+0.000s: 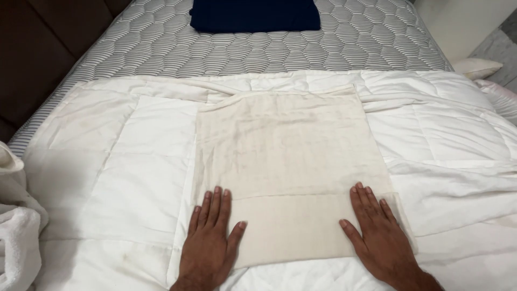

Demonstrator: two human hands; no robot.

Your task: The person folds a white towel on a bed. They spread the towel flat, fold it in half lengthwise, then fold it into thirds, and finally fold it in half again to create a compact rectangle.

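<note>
At the far left edge sits a fluffy white towel, bunched up on the bed. Next to it a big white comforter is spread out flat. The left hand lies flat with its fingers spread open, holding nothing, pressing on the near left corner of a cream cloth. The cream cloth is folded into a neat shape and lies in the middle of the comforter, with a folded strip along its near edge. The right hand is flat and open too, pressing on the near right corner of the cloth. Far back, a folded dark blue cloth rests on the striped mattress. A small white pillow peeks in at the right.
</note>
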